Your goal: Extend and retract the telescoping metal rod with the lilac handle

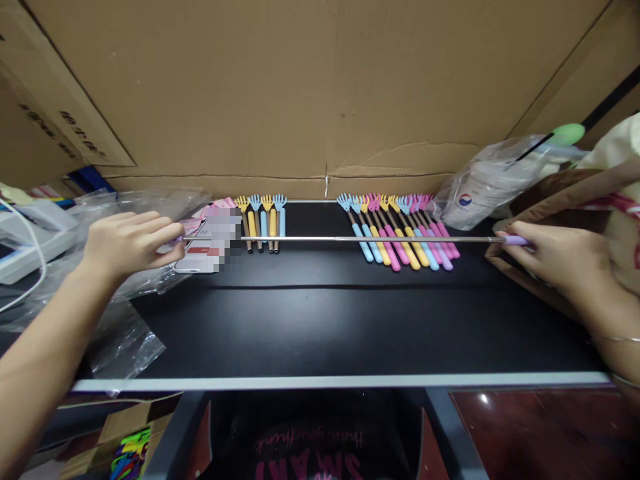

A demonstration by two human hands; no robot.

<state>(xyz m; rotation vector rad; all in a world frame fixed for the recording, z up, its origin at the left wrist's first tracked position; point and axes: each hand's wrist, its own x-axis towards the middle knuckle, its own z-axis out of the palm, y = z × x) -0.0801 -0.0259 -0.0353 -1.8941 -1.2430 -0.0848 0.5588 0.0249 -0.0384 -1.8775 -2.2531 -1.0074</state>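
A telescopic back scratcher [320,239] with a thin metal rod is stretched out level above the black table, its two ends in my hands. My left hand [133,243] is closed around its left end, where a bit of purple shows; the rest of that end is hidden by my fingers. My right hand [555,257] grips the purple handle at the other end. Behind the rod lies a row of back scratchers [395,233] with pink, blue, yellow and purple handles. A smaller group of yellow and blue back scratchers [263,223] lies left of it.
A phone [203,250] and clear plastic bags [125,340] lie on the left, near a white device [35,247]. A bagged drink cup [480,190] and a brown bag [545,190] stand at the right. Cardboard [320,87] walls the table's back. Below is a box of colourful items [133,453].
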